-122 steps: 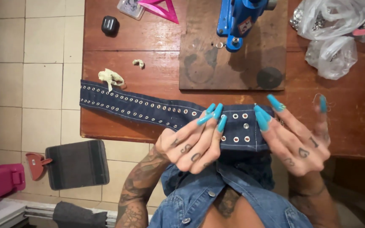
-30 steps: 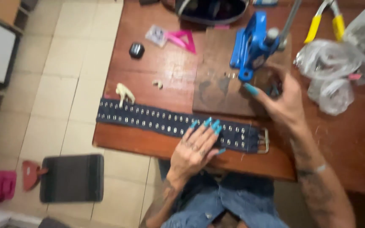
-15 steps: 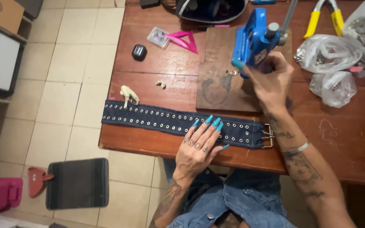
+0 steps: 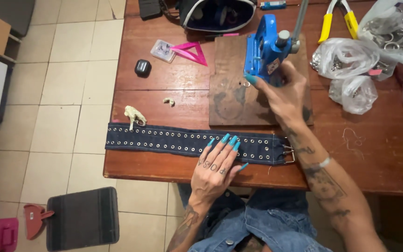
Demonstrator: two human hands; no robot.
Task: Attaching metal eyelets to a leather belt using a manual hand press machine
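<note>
Landmark: blue hand press [image 4: 267, 49], upright on a dark wooden board [image 4: 232, 100] on the counter [image 4: 374, 154].
Belt: denim belt [image 4: 173, 140] with two rows of metal eyelets lies flat, nearer the counter's front edge than the press and apart from it.
Long axis: runs left-right along the front edge; buckle [image 4: 289, 154] end sits below the press, the plain end points far to its left.
Left hand [image 4: 216, 165]: open, palm down, fingers spread, pressing the belt flat just left of the buckle.
Right hand [image 4: 283, 91]: at the press base, fingers curled around the lower body; it hides whatever it may be pinching.
Step, as judged: pause between eyelet settings, right hand tending the press die.
Next move calls for: sliding the belt up under the press, hole lined with the die.
Nearby: clear bags of metal rings [image 4: 350, 70] right of the press; pink triangle ruler [image 4: 191, 51] left of it.
</note>
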